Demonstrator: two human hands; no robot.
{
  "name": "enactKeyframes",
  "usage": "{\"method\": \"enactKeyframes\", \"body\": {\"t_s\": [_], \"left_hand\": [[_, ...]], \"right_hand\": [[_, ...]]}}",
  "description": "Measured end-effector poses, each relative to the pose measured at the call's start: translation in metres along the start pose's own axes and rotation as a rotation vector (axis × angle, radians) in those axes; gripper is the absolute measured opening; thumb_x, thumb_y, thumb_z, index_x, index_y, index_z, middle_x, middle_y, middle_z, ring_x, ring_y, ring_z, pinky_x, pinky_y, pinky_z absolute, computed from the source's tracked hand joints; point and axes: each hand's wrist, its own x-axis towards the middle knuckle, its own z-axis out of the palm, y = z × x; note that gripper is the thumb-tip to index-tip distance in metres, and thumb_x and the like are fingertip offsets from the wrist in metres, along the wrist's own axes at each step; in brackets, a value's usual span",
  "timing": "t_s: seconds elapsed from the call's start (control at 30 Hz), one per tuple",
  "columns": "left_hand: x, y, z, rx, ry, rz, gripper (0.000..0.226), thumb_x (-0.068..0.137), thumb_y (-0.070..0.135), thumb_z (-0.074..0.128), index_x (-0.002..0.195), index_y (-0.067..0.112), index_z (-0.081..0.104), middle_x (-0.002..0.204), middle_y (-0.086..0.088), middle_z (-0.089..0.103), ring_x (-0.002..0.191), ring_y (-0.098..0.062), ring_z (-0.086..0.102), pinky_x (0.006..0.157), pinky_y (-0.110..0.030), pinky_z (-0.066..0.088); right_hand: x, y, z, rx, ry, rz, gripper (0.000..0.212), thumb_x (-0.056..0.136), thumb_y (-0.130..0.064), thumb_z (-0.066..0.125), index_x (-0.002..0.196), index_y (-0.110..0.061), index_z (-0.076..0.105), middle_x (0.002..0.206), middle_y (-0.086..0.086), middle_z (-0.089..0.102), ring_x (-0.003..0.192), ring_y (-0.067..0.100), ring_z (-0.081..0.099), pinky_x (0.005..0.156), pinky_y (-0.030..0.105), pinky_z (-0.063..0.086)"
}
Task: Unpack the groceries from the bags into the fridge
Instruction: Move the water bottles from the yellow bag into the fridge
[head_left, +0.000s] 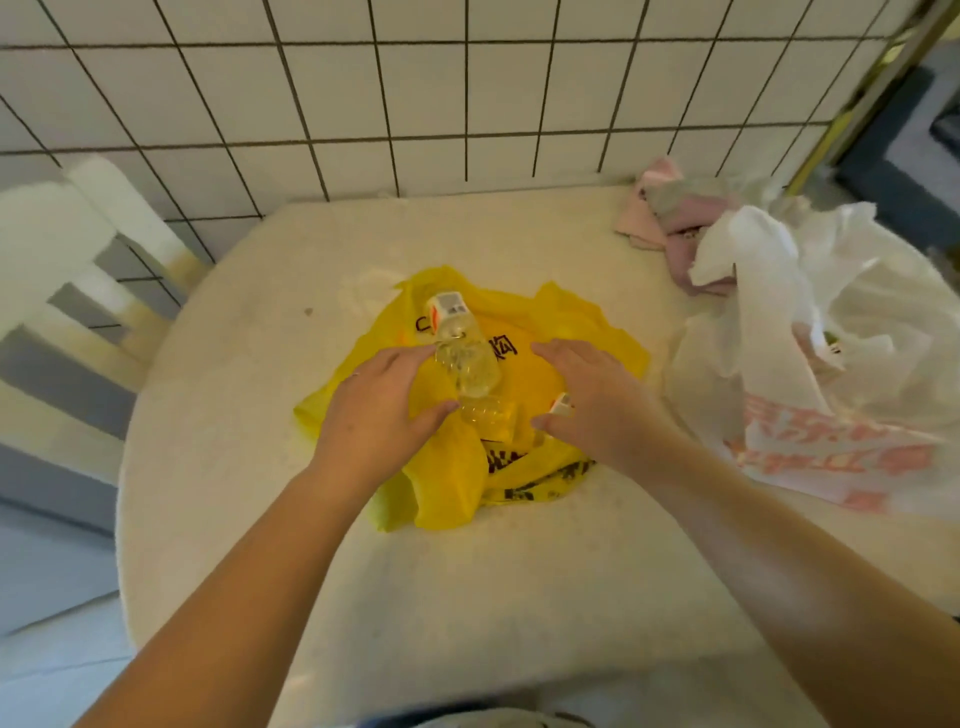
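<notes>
Two relaxed hands, left and right, rest on a yellow bag on the bench, flanking a clear bottle. A white bag sits nearby. Unpacking looks barely started; no fridge visible.

Bottle on flattened bag mid-table, second bag right

A pale, speckled counter butts against the tiled wall. Directly on it lie 3 things — a flattened yellow bag at the middle, a white bag at the right edge, and pink folded cloths in the far right corner.
</notes>
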Motion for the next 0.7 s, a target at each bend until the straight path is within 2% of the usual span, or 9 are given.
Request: {"method": "enactKeyframes", "body": {"t_s": [0.13, 0.23, 0.43, 0.57, 0.7], "left_hand": [[0.027, -0.007, 0.005, -0.007, 0.03, -0.009, 0.062, 0.079, 0.048, 0.066, 0.133, 0.023, 0.049, 0.13, -0.003, 0.054, 0.12, -0.023, 0.05, 0.097, -0.037, 0.041], [0.037, -0.013, 0.009, -0.005, 0.033, -0.074, 0.062, 0.08, 0.049, 0.064, 0.134, 0.024, 0.049, 0.13, -0.004, 0.054, 0.119, -0.023, 0.05, 0.097, -0.036, 0.041], [0.043, -0.021, 0.028, 0.144, -0.027, -0.234, 0.069, 0.082, 0.061, 0.05, 0.14, 0.025, 0.04, 0.135, -0.003, 0.051, 0.124, -0.025, 0.047, 0.104, -0.048, 0.035], [0.041, -0.022, 0.04, 0.119, 0.006, -0.298, 0.074, 0.077, 0.071, 0.038, 0.134, 0.025, 0.048, 0.133, -0.003, 0.053, 0.126, -0.026, 0.046, 0.101, -0.055, 0.036], [0.041, -0.02, 0.058, 0.19, -0.109, -0.329, 0.061, 0.084, 0.064, 0.042, 0.14, 0.039, 0.038, 0.154, -0.001, 0.024, 0.144, -0.024, 0.014, 0.113, -0.055, 0.009]], "right_hand": [[0.034, 0.004, -0.006, -0.008, -0.008, -0.038, 0.077, 0.083, -0.037, 0.067, 0.146, -0.028, 0.025, 0.151, -0.002, 0.027, 0.138, 0.019, 0.026, 0.108, 0.029, 0.024], [0.061, 0.006, -0.002, 0.022, -0.028, -0.077, 0.076, 0.081, -0.038, 0.069, 0.145, -0.027, 0.028, 0.149, -0.001, 0.031, 0.137, 0.019, 0.028, 0.11, 0.033, 0.026], [0.112, -0.001, 0.02, 0.124, -0.152, -0.168, 0.073, 0.081, -0.038, 0.069, 0.143, -0.027, 0.031, 0.147, -0.001, 0.035, 0.134, 0.018, 0.034, 0.107, 0.035, 0.033], [0.134, -0.005, 0.042, 0.209, -0.256, -0.201, 0.072, 0.082, -0.038, 0.067, 0.144, -0.024, 0.033, 0.144, 0.001, 0.038, 0.132, 0.017, 0.035, 0.106, 0.031, 0.031], [0.148, -0.005, 0.061, 0.259, -0.337, -0.177, 0.069, 0.083, -0.04, 0.066, 0.143, -0.026, 0.034, 0.145, 0.002, 0.038, 0.133, 0.017, 0.035, 0.105, 0.033, 0.031]]}}
